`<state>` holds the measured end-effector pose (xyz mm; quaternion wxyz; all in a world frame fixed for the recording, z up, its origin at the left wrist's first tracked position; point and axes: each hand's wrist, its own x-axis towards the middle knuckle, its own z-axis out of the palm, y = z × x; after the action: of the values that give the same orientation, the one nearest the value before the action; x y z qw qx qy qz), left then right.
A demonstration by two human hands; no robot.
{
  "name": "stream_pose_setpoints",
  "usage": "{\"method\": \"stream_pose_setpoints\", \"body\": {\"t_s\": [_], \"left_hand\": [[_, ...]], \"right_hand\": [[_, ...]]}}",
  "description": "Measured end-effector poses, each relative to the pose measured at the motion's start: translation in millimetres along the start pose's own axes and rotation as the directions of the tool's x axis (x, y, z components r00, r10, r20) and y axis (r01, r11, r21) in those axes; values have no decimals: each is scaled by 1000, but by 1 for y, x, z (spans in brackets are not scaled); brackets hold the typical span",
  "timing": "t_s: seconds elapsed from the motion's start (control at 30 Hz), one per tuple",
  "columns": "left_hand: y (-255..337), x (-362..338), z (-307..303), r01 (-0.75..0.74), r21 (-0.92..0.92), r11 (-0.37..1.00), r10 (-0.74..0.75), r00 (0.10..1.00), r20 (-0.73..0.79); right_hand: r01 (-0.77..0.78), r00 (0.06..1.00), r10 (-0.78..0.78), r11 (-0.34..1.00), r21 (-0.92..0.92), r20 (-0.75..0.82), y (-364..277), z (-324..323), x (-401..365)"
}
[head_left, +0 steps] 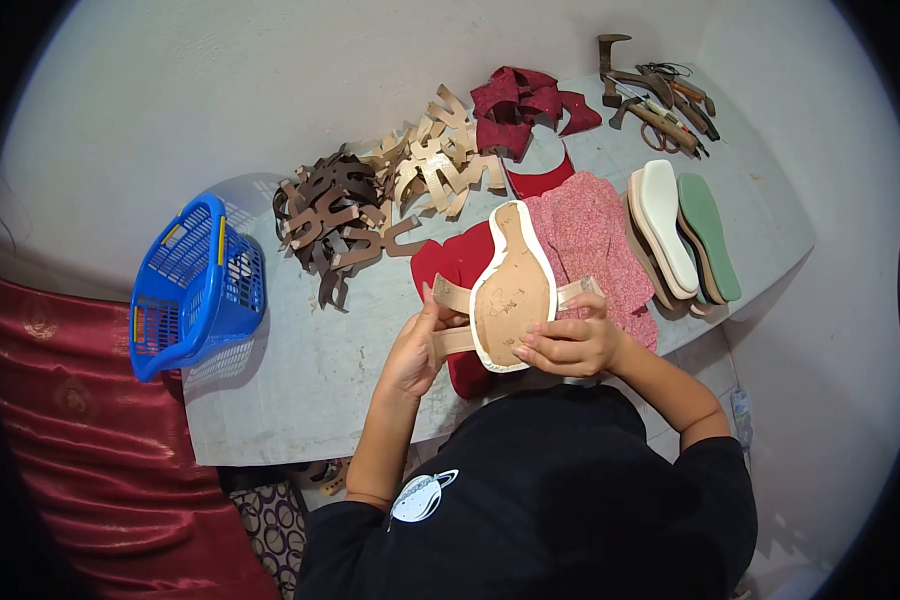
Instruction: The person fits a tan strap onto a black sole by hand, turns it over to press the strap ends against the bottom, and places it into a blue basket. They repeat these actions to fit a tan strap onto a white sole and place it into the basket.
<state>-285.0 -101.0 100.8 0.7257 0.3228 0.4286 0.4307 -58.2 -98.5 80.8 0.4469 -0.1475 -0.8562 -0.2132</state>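
Note:
A sandal insole (515, 290) with a tan underside and a white wrapped edge is held up above the table, its narrow end pointing away from me. Beige strap ends (453, 342) stick out from both its sides. My left hand (417, 350) grips the straps on the left side, fingers partly hidden behind them. On the right, my right hand (573, 342) is closed on the insole's edge and strap, fingertips against the tan face. Red fabric (452, 262) and speckled pink fabric (595, 230) lie beneath and behind the insole.
A blue basket (202, 290) stands at the table's left. Brown strap pieces (330, 205), beige strap pieces (438, 165) and dark red pieces (520, 108) lie in piles at the back. White and green soles (707, 235) are at the right; hammers and tools (660, 100) lie far right.

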Motion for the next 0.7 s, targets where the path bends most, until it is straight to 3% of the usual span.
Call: {"method": "stream_pose_setpoints", "body": {"t_s": [0.03, 0.7], "left_hand": [[-2, 1, -4, -13, 63, 998, 11, 999, 34], [-15, 11, 5, 2, -83, 997, 3, 998, 61]], "right_hand": [[4, 1000, -4, 1000, -4, -1, 0, 0, 1], [49, 999, -49, 999, 3, 7, 1, 7, 1]]}}
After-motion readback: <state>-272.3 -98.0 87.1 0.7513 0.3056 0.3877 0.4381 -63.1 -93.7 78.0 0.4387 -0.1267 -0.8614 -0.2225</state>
